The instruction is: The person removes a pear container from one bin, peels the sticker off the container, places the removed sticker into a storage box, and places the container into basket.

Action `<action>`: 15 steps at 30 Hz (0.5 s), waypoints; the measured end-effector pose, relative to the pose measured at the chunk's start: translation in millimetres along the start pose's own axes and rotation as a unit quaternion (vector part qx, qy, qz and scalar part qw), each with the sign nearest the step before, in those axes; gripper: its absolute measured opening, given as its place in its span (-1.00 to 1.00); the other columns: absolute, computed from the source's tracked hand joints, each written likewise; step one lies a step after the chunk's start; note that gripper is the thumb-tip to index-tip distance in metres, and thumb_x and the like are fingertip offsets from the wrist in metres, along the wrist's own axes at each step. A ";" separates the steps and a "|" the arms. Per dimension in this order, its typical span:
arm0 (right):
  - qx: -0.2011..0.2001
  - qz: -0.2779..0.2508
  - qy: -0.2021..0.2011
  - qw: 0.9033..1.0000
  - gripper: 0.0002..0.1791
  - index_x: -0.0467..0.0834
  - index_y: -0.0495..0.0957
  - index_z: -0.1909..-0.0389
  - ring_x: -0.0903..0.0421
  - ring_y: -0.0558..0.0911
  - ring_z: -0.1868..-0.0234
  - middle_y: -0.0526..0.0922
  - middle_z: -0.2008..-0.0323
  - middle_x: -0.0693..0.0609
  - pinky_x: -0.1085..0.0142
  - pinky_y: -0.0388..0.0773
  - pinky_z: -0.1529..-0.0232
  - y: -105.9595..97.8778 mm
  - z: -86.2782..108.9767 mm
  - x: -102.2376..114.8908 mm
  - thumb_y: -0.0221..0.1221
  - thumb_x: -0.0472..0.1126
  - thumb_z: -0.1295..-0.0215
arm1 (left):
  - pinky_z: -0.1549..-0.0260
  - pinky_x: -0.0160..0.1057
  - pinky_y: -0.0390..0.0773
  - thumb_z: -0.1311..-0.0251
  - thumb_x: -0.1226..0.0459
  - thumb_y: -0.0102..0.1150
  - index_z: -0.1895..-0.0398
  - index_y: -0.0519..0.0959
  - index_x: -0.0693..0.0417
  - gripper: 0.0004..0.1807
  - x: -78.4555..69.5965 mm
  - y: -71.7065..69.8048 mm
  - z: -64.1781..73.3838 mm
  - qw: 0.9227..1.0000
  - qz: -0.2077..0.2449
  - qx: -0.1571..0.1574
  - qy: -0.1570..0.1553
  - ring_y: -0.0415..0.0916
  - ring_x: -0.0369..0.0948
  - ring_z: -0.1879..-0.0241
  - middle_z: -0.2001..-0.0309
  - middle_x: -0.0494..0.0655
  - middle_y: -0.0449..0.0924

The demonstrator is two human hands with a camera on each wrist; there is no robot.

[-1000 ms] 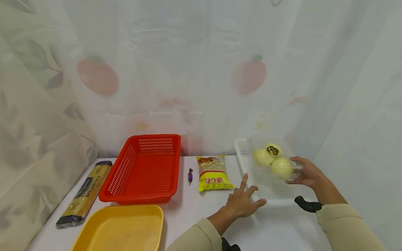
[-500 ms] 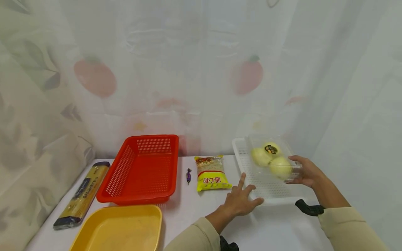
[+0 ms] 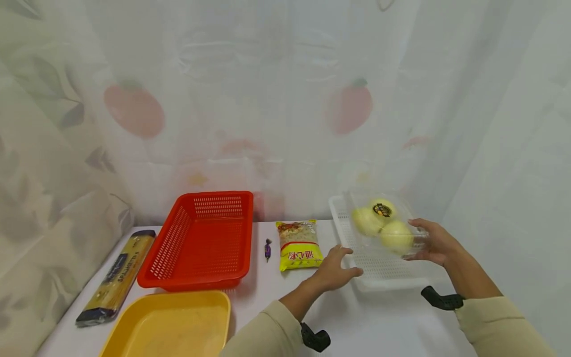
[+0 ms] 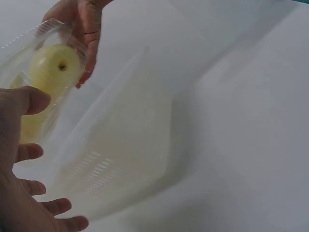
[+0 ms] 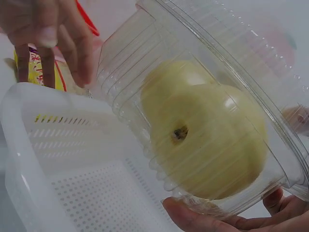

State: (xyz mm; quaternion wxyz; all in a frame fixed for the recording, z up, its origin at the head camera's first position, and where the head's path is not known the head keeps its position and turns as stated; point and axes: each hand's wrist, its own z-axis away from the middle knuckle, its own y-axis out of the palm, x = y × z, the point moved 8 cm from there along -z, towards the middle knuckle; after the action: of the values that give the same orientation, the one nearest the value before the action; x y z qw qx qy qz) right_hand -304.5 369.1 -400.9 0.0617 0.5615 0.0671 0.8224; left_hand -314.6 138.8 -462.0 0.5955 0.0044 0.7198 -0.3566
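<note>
While the person is leaning both sleeves in over the bench (image 3: 258, 297), the right hand (image 3: 434, 243) is keeping its grip closed around the near right end of a clear plastic box (image 5: 124, 63). The box is tilting above the white basket (image 3: 392, 284), pointing from that hand toward the basket's back left; its long axis seems to be slanting that way, and I can't tell whether the far end is touching anything. The left hand (image 3: 334, 270) is hovering by the basket's left rim, its grip loose and holding nothing, thumb and fingers apart; whether it is touching the rim, I can't tell.

From the head, three fruits (image 3: 397, 237) are showing, with a dark round label (image 3: 382, 210) on top; only the right wrist view is revealing the ribbed wall and a dark, puckered hollow close up.

The fruits are looking smooth, round and pale yellow through the glossy plastic. Small holes are dotting the basket's floor, and slots are lining its side. A plump, crinkly yellow bag (image 3: 301, 245) is lying just left of it.
</note>
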 end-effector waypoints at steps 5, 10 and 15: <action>0.001 -0.009 -0.005 1.000 0.03 -0.06 -0.61 -0.47 -0.27 0.39 -0.05 -0.38 -0.40 -0.44 -0.34 0.34 0.01 3.3 3.8 1.7 0.02 0.04 -0.42 | -0.06 0.10 0.44 -0.13 0.16 0.20 -0.32 0.35 0.05 -0.36 -4.0 -18.5 -4.5 0.987 0.155 -0.028 -0.034 0.37 0.06 -0.17 -0.33 0.08 0.27; 0.005 -0.018 -0.001 1.000 0.06 -0.05 -0.66 -0.45 -0.37 0.26 -0.17 -0.42 -0.40 -0.47 -0.35 0.29 -0.02 7.8 7.8 -1.5 0.03 0.04 -0.41 | 0.00 0.19 0.46 -0.26 0.10 0.12 -0.41 0.22 0.06 -0.33 -10.1 -29.0 -7.3 0.949 0.304 -0.036 -0.072 0.38 0.16 -0.16 -0.32 0.17 0.25; 0.018 -0.010 -0.010 1.000 0.03 -0.06 -0.69 -0.44 -0.49 0.06 -0.27 -0.47 -0.38 -0.51 -0.35 0.31 0.00 14.5 12.2 -3.5 -0.02 0.03 -0.43 | 0.19 0.14 0.58 -0.23 -0.06 0.16 -0.47 0.11 -0.02 -0.19 -16.5 -35.9 -7.5 0.931 0.342 -0.048 -0.114 0.44 0.21 -0.10 -0.32 0.16 0.26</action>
State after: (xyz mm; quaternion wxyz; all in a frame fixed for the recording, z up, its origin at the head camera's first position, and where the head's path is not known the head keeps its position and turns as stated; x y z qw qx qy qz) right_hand -292.2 354.8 -397.1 0.0600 0.5698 0.0867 0.8150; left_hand -331.7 122.8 -429.3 0.7593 0.1812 0.6179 -0.0943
